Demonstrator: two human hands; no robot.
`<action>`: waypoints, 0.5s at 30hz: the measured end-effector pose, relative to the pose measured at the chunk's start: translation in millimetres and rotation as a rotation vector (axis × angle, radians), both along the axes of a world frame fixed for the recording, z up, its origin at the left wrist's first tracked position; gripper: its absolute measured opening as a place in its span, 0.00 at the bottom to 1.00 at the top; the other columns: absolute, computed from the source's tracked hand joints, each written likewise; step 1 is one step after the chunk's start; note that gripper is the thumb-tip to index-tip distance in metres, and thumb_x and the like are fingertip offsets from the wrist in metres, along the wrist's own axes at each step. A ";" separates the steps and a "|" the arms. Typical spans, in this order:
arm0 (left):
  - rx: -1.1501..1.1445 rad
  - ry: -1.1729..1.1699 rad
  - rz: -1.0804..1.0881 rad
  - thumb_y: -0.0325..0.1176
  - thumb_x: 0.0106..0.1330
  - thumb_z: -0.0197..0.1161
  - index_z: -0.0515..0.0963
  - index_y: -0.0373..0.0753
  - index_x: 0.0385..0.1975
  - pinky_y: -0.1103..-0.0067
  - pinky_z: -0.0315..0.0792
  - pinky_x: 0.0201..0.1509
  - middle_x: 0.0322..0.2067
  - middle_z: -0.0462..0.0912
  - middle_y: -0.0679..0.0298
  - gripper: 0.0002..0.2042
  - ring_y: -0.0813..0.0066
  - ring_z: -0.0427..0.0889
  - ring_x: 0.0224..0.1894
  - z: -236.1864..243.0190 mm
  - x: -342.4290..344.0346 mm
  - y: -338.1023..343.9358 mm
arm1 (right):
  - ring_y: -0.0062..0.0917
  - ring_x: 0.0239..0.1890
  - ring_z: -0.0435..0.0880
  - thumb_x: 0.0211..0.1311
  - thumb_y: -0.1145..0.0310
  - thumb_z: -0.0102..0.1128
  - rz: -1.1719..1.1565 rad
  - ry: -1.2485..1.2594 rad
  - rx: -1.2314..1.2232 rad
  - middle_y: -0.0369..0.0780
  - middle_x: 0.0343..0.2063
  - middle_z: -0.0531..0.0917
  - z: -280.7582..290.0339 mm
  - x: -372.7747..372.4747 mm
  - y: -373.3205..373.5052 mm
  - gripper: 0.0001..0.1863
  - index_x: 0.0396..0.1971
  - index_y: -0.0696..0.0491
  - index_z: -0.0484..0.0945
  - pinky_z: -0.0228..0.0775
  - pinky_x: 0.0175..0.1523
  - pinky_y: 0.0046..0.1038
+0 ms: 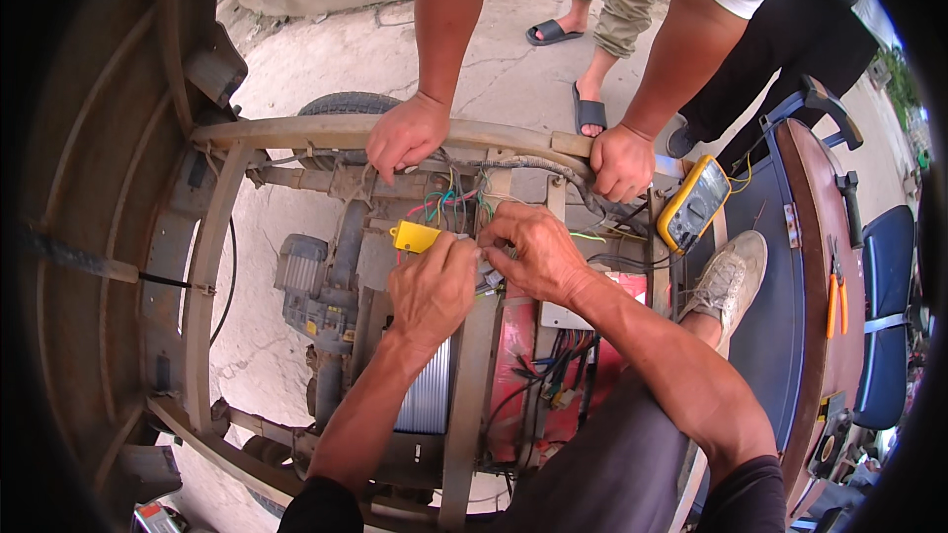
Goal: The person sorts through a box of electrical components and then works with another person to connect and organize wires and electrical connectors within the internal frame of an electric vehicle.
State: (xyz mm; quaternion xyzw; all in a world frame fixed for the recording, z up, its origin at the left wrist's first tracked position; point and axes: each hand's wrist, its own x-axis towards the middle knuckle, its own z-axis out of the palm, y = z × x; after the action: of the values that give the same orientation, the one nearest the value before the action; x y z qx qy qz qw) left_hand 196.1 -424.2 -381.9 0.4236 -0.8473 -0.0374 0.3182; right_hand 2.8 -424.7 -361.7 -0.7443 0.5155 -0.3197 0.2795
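Observation:
My left hand [433, 288] and my right hand [538, 252] meet over the middle of an open metal vehicle frame [472, 355]. Both are closed, fingertips pinched close together; what they hold is too small and hidden to name. Beside my left fingers is a small yellow box [414, 237] with a mounting tab. Just beyond my hands runs a bundle of thin coloured wires [449, 199]. A light-coloured connector [492, 278] hangs under my fingers. Below my left forearm shows a finned silver metal case [427, 390].
Opposite me, another person's hands [409, 135] rest on the frame's far rail [296, 128]. At right are a yellow multimeter [694, 203], orange-handled pliers [837, 291] on a brown seat-like panel [805, 237], and a shoe [729, 281]. A motor [318, 286] sits at left, black cables [558, 360] below.

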 end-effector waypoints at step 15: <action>0.063 0.074 -0.042 0.29 0.69 0.65 0.80 0.37 0.37 0.72 0.75 0.27 0.26 0.81 0.62 0.03 0.64 0.84 0.27 15.3 -0.2 1.2 | 0.42 0.38 0.83 0.54 0.71 0.67 0.019 0.000 -0.048 0.42 0.31 0.81 -4.8 -3.7 -3.0 0.04 0.30 0.55 0.84 0.74 0.46 0.41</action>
State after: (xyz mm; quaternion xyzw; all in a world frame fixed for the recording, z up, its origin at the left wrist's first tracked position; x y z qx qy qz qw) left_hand 195.9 -423.0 -366.6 0.4141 -0.8420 -0.0863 0.3348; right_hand -0.8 -427.6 -366.6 -0.7557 0.5006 -0.3291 0.2646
